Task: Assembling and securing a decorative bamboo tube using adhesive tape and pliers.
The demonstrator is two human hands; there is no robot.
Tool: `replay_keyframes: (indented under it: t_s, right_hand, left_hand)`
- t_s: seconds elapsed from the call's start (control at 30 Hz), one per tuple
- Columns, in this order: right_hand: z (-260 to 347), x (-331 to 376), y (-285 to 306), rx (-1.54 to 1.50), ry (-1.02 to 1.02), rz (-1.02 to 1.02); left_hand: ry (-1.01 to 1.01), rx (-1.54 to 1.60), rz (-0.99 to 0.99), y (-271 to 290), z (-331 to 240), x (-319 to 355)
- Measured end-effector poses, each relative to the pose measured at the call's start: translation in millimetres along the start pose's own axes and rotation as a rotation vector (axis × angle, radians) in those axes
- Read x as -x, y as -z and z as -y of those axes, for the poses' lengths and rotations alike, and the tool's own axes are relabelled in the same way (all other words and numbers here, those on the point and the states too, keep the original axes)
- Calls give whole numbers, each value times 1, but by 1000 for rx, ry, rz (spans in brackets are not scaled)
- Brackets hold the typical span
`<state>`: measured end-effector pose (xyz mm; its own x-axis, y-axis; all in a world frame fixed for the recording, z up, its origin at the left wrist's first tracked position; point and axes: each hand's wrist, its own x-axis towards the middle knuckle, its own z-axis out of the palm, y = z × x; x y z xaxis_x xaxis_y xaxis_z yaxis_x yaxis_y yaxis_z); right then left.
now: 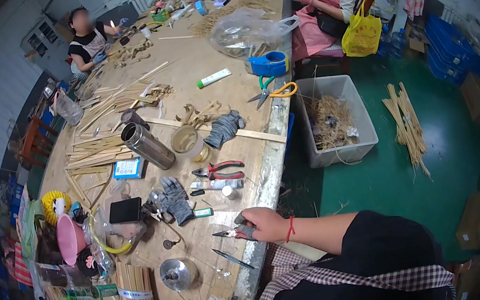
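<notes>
My right hand (260, 224) is at the near edge of the wooden table, closed on needle-nose pliers (244, 232) with red and grey handles. The pliers' jaws point left, slightly apart, just above the tabletop; nothing shows between them. Grey coverings wrap some of the fingertips. Below the jaws lies a slim dark pointed tool (232, 258). To its left stands a squat round metal can (178, 274). Beyond the hand are a small white-capped bottle (230, 193), a green-and-white box (203, 213) and red-handled pliers (219, 171). My left hand is out of the picture.
Grey gloves (174, 201), a steel flask (148, 145), a cup (187, 144) and bamboo strip bundles (135, 292) crowd the table. A crate of fibres (341, 153) stands on the floor at right. Two people sit farther off, one (90, 42) near a small flame, another (327, 4) at right.
</notes>
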<state>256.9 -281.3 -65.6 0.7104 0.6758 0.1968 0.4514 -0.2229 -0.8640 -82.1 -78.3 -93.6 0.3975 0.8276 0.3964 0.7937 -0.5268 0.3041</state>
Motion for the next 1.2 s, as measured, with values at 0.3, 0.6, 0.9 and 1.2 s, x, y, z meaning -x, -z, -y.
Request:
replay_keyframes:
  t_s: [0.3, 0.6, 0.9, 1.2]
  right_hand:
    - [-7, 2, -9, 92, 177, -113]
    - [-6, 3, -6, 101, 190, -127]
    - [-1, 1, -13, 113, 203, -172]
    - [-5, 0, -14, 90, 131, -117]
  left_hand:
    - [22, 0, -2, 0, 6, 0]
    - [22, 11, -6, 1, 12, 1]
    - [73, 297, -200, 4, 132, 48]
    - [201, -21, -2, 27, 99, 57]
